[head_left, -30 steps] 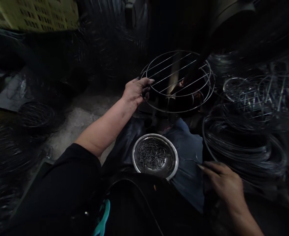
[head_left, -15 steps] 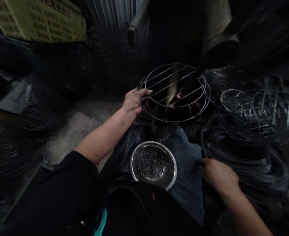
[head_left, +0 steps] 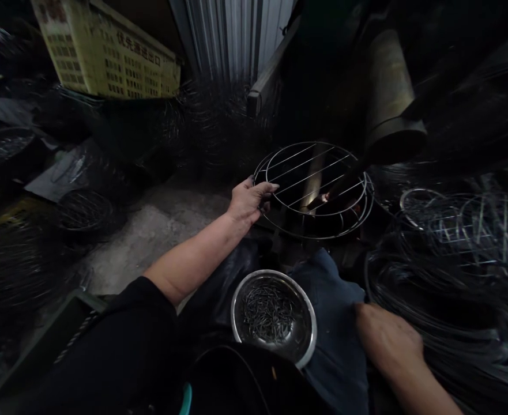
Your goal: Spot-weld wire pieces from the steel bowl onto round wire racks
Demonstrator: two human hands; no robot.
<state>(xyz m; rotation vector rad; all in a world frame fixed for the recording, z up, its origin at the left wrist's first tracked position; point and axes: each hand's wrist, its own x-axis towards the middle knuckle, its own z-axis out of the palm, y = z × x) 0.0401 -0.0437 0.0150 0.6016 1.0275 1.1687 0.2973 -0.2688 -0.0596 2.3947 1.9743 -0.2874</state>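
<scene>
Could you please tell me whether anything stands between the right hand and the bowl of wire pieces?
Only blue cloth lies between the right hand and the metal bowl; nothing visible covers the wire pieces. The left hand, holding the round wire rack, lies off that path.

I wear a black left sleeve (head_left: 119, 328) ending near the elbow, black cloth (head_left: 236, 383) across my front with a small orange fleck (head_left: 274, 373) on it, dark fabric (head_left: 221, 276) on one leg and blue-grey fabric (head_left: 338, 340) over the other, my left hand (head_left: 250, 199) and right hand (head_left: 390, 340) bare.
</scene>
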